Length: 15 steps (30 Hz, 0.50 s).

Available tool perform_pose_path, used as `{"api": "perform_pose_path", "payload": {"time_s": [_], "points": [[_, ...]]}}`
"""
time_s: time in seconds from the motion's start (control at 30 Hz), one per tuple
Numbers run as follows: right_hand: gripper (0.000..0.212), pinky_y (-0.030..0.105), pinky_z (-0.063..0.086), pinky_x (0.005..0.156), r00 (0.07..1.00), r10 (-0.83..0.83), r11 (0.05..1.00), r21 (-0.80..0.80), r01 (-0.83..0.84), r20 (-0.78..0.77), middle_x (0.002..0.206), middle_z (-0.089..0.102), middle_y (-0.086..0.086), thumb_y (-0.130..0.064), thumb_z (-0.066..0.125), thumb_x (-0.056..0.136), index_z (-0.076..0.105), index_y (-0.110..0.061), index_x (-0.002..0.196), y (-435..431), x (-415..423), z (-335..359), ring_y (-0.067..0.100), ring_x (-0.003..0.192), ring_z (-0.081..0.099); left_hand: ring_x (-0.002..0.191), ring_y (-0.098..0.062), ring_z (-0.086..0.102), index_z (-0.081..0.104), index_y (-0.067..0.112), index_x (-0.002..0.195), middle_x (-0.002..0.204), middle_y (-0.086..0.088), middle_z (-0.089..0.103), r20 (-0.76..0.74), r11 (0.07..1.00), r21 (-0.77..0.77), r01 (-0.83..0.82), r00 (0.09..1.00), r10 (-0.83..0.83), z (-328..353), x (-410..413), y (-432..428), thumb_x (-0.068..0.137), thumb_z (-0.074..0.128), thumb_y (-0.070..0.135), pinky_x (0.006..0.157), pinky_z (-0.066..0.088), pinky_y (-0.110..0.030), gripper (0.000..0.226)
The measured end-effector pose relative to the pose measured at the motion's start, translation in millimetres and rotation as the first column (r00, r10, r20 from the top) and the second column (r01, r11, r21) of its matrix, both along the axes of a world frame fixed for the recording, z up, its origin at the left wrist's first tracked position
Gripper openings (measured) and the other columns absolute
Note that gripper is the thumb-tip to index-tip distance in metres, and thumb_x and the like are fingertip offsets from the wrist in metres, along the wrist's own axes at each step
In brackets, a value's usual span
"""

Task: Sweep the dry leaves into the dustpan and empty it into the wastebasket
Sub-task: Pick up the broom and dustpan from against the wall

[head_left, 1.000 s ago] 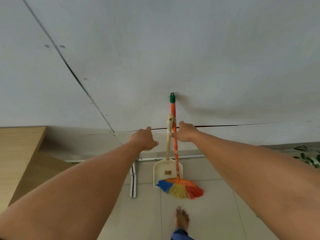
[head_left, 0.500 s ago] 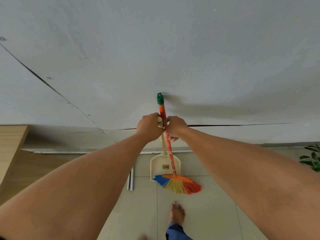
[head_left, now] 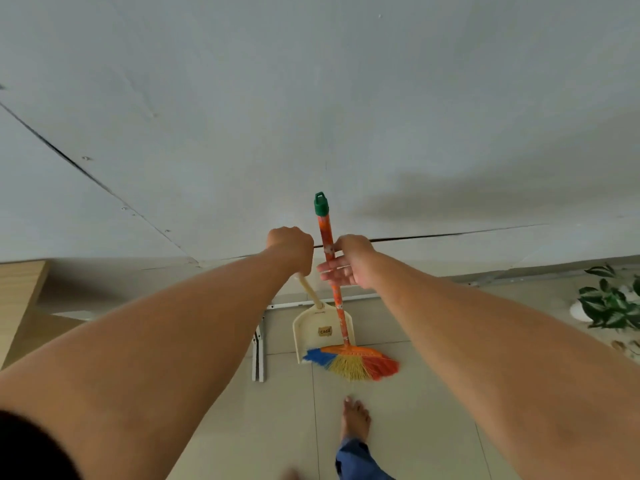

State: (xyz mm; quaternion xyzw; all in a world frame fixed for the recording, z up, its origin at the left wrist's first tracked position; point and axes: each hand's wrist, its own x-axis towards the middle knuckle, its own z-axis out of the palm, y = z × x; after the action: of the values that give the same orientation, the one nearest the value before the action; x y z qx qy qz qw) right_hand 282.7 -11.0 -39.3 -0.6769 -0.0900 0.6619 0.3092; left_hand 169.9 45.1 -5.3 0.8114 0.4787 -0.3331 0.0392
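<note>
A broom with an orange handle, a green cap and blue, yellow and red bristles stands against the white wall. My right hand is wrapped around its handle below the cap. Beside it stands a cream dustpan with a long handle, its pan resting on the tiled floor behind the bristles. My left hand is closed on the top of the dustpan's handle, which now tilts to the left. No leaves or wastebasket are in view.
A wooden cabinet stands at the left. White metal bars lean at the wall's foot, left of the dustpan. A leafy potted plant is at the right edge. My bare foot stands on the tiles below the broom.
My left hand reached in from the left and closed on the dustpan's handle, then tilted it leftward. My right hand stayed on the broom handle and slid a little lower.
</note>
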Motion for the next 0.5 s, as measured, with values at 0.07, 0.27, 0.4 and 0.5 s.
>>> {"api": "perform_pose_path", "payload": {"time_s": [0.07, 0.27, 0.4, 0.5], "points": [[0.047, 0.039, 0.061, 0.069, 0.997, -0.025, 0.999, -0.024, 0.023, -0.075, 0.095, 0.073, 0.027, -0.048, 0.044, 0.098, 0.058, -0.004, 0.104, -13.1, 0.6, 2.1, 0.037, 0.081, 0.072, 0.064, -0.013, 0.053, 0.058, 0.018, 0.095, 0.077, 0.003, 0.052, -0.116, 0.997, -0.076, 0.024, 0.993, -0.033, -4.5, 2.2, -12.1, 0.093, 0.058, 0.021, 0.072, 0.045, -0.026, 0.004], [0.051, 0.036, 0.062, 0.074, 0.985, -0.050, 0.994, -0.102, 0.034, -0.166, 0.108, 0.067, 0.027, -0.040, 0.070, 0.086, 0.057, -0.002, 0.116, -49.0, -14.0, 11.8, 0.034, 0.084, 0.075, 0.091, -0.018, 0.065, 0.044, 0.007, 0.147, 0.131, -0.010, 0.052, -0.122, 0.942, -0.321, -0.097, 0.991, 0.060, -21.5, -22.6, -39.6, 0.105, 0.042, 0.015, 0.084, 0.054, -0.028, 0.043], [0.030, 0.031, 0.062, 0.053, 0.987, -0.107, 0.984, -0.154, 0.089, -0.116, 0.108, 0.058, 0.028, -0.018, 0.065, 0.089, 0.060, -0.002, 0.114, -81.5, -34.0, 29.8, 0.036, 0.074, 0.074, 0.072, -0.019, 0.054, 0.043, -0.003, 0.141, 0.097, -0.012, 0.051, -0.094, 0.884, -0.418, -0.209, 0.978, 0.186, -16.9, -60.1, -61.8, 0.105, 0.034, 0.010, 0.072, 0.055, -0.022, 0.039], [0.014, 0.029, 0.057, 0.039, 0.979, -0.192, 0.972, -0.150, 0.180, -0.068, 0.111, 0.056, 0.031, -0.006, 0.057, 0.093, 0.062, 0.002, 0.104, -120.1, -51.9, 45.8, 0.040, 0.083, 0.073, 0.051, -0.014, 0.044, 0.044, -0.003, 0.131, 0.078, -0.011, 0.045, -0.083, 0.874, -0.426, -0.234, 0.972, 0.220, -15.0, -96.9, -87.1, 0.105, 0.026, 0.010, 0.035, 0.038, -0.017, 0.034]]}}
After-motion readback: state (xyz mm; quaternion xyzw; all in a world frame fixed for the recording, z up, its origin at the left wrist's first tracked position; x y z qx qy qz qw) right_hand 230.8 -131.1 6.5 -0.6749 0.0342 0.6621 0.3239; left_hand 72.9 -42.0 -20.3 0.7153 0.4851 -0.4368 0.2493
